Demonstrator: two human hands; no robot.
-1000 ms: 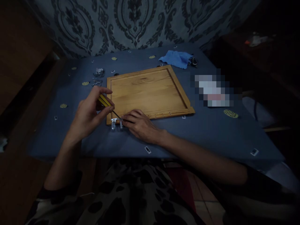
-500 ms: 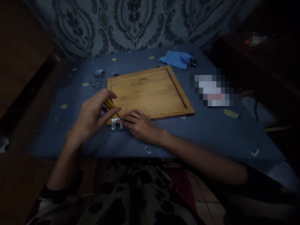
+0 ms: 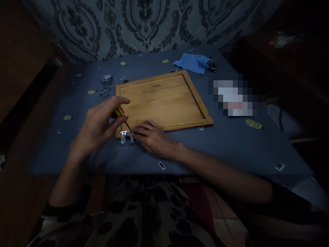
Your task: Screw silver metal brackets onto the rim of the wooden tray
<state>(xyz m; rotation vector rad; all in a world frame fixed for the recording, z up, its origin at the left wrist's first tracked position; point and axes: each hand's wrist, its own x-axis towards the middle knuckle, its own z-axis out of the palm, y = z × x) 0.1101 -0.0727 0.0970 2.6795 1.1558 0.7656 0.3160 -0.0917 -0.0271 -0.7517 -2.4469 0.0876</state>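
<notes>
My left hand (image 3: 101, 120) is closed around the yellow handle of a screwdriver (image 3: 119, 112), its index finger raised off the handle. The thin shaft slants down to a metal hinge (image 3: 126, 133) on the near left edge of a framed wooden panel (image 3: 156, 103). Beside the hinge, my right hand (image 3: 151, 137) rests on the near edge of the panel. Its fingers are bunched together near the shaft's tip; what lies beneath the fingertips is hidden.
Several loose metal hinges (image 3: 106, 80) lie left of the panel. A blue cloth (image 3: 192, 63) is at the back right, with a dark object beside it. A blurred-out item (image 3: 232, 97) lies on the right of the blue-covered table (image 3: 205, 154).
The fingers of my left hand have shifted slightly on the screwdriver handle, the thumb moving a little left. My right hand holds its place at the panel's edge. The view has shifted slightly.
</notes>
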